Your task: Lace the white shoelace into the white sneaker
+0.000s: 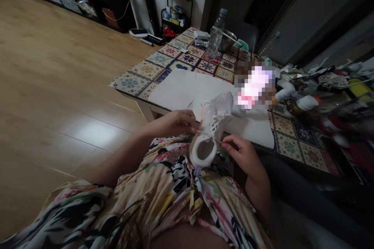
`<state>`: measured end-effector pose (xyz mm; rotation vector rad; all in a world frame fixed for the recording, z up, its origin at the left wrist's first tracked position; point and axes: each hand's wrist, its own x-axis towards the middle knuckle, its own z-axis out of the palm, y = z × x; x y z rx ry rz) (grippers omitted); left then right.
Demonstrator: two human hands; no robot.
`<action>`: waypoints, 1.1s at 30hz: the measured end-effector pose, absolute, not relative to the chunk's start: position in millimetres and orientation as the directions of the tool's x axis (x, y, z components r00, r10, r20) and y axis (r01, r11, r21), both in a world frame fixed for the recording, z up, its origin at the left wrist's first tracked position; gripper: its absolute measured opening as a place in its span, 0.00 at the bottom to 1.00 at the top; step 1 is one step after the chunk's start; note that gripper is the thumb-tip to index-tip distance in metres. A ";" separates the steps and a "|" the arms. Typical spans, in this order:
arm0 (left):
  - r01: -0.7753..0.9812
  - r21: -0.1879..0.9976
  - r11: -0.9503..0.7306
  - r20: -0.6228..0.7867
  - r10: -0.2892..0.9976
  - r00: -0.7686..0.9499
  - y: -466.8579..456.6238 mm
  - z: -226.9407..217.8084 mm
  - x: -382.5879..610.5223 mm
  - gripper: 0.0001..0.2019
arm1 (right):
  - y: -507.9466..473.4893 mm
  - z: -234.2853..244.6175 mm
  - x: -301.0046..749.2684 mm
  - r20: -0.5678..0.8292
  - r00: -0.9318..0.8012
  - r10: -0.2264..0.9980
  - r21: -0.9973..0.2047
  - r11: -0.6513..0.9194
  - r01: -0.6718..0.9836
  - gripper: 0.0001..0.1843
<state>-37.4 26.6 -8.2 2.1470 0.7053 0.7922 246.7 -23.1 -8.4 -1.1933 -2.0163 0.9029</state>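
A white mesh sneaker (pixel 212 124) rests against my lap, its heel opening (pixel 203 151) toward me and its toe pointing away. My left hand (pixel 177 122) pinches a white lace (pixel 209 135) at the shoe's left side. My right hand (pixel 241 152) holds the same lace near its other end, to the right of the shoe. The lace runs across the shoe's collar between my hands. Its upper eyelets carry loose white lacing, and the shoe's sole is hidden.
A table with a patterned tile-print cover (pixel 187 56) stands ahead, with white paper sheets (pixel 187 93) on it. Farther back are a plastic water bottle (pixel 216 35) and a metal bowl (pixel 227 41). Assorted bottles and clutter (pixel 321 93) crowd the right. A wooden floor (pixel 64 66) spreads left.
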 end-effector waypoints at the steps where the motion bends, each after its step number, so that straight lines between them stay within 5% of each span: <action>1: 0.200 0.768 -0.609 0.341 0.652 0.677 26.9 -6.5 -40.0 0.12 | -22.0 -7.7 249.6 0.169 -0.440 0.882 -0.820 0.374 0.434 0.10; 5: 0.102 0.706 -0.701 0.432 0.539 0.723 23.3 5.4 -43.8 0.10 | -19.6 -9.9 255.4 0.242 -0.567 0.787 -0.912 0.385 0.145 0.13; 9: -0.106 0.751 -0.652 0.507 0.466 0.725 12.2 12.7 -28.1 0.10 | -21.9 -18.8 242.2 0.346 -0.449 0.824 -0.937 0.326 -0.124 0.16; 14: -0.192 0.908 -0.373 0.413 0.715 0.564 0.6 -6.3 1.8 0.16 | -23.5 -31.0 214.8 0.393 -0.217 0.894 -0.908 0.340 -0.244 0.12; 18: -0.169 0.904 -0.394 0.425 0.771 0.474 2.8 -19.8 11.9 0.16 | -22.5 -38.2 205.3 0.361 -0.140 0.922 -0.920 0.327 -0.218 0.06; 23: -0.138 0.800 -0.584 0.577 0.685 0.445 1.4 -21.1 16.4 0.11 | -23.2 -34.7 206.1 0.482 -0.128 0.867 -0.863 0.495 0.099 0.06; 29: -0.242 0.916 -0.320 0.392 0.842 0.372 -2.5 -27.5 24.7 0.12 | -27.8 -28.9 206.0 0.566 -0.158 0.809 -0.787 0.588 0.187 0.07; 33: -0.144 0.906 -0.397 0.422 0.831 0.362 -2.8 -24.4 24.1 0.07 | -30.1 -28.2 205.0 0.570 -0.198 0.797 -0.774 0.602 0.194 0.06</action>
